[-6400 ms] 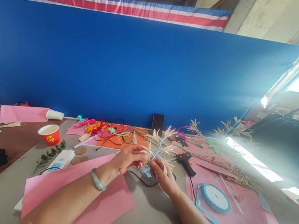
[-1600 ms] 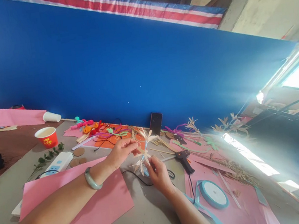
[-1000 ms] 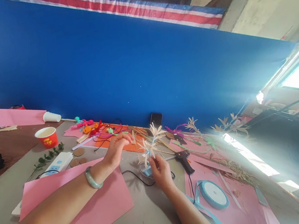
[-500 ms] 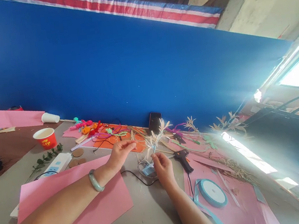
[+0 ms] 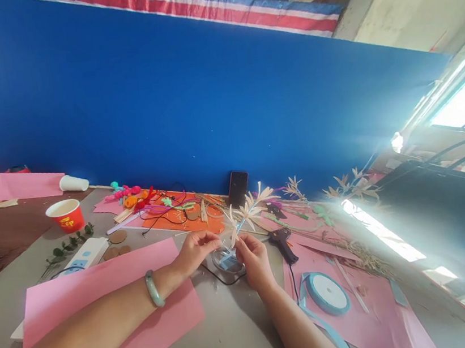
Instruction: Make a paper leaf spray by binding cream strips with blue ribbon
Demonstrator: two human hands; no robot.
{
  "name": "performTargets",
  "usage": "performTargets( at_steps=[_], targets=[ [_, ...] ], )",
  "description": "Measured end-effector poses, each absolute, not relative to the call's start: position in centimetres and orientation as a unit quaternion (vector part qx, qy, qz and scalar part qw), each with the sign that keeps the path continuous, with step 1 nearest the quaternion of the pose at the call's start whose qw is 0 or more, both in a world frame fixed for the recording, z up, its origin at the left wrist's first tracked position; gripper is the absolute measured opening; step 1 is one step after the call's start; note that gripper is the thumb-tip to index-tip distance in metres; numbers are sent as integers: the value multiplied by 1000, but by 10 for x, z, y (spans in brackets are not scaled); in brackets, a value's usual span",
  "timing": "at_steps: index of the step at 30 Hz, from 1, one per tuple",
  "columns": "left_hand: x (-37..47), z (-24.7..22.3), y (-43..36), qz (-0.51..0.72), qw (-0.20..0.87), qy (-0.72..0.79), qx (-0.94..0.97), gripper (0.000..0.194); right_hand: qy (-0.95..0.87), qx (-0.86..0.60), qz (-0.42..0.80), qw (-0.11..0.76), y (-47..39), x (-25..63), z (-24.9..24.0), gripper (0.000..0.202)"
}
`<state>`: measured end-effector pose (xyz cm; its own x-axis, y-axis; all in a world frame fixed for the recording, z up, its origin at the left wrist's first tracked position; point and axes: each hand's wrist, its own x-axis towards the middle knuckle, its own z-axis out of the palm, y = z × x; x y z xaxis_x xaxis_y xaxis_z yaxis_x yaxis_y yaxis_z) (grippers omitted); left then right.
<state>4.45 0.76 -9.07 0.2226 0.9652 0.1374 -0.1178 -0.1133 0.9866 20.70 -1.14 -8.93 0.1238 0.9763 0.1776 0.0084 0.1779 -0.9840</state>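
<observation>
Pale, leafy flowers on a light blue wrapped stem [image 5: 244,212] stand up from my right hand [image 5: 252,257], whose fingers pinch the stem near its base. Just left of the lowest flower, my left hand [image 5: 198,250] has thumb and fingertips pressed together; what they hold, if anything, is too small to make out. Below and between the hands lies a coil of clear line [image 5: 225,260] with a light blue piece in it. A black glue gun [image 5: 283,245] rests to the right of my right hand.
Blue ribbon roll [image 5: 327,293] on pink paper at right; another pink sheet [image 5: 112,298] under my left forearm. Power strip [image 5: 87,256], red paper cup [image 5: 66,217] at left. Phone [image 5: 238,189] leans on the blue wall panel [image 5: 204,86]. Colourful craft pieces lie on orange paper [image 5: 170,223].
My left hand has moved down and closer to my right hand. The flower stem now leans more to the right, with its blossoms more spread out in view.
</observation>
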Motion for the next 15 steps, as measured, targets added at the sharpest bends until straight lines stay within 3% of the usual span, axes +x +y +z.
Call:
performTargets(
  at_steps=[12,15],
  targets=[
    [47,-91,-2,456,535,345,622,41,-483,-473,447,586,-10,207,-91,33],
    [47,-98,3,453,524,349,631,34,-486,-465,462,578,-10,207,-91,31]
  ],
)
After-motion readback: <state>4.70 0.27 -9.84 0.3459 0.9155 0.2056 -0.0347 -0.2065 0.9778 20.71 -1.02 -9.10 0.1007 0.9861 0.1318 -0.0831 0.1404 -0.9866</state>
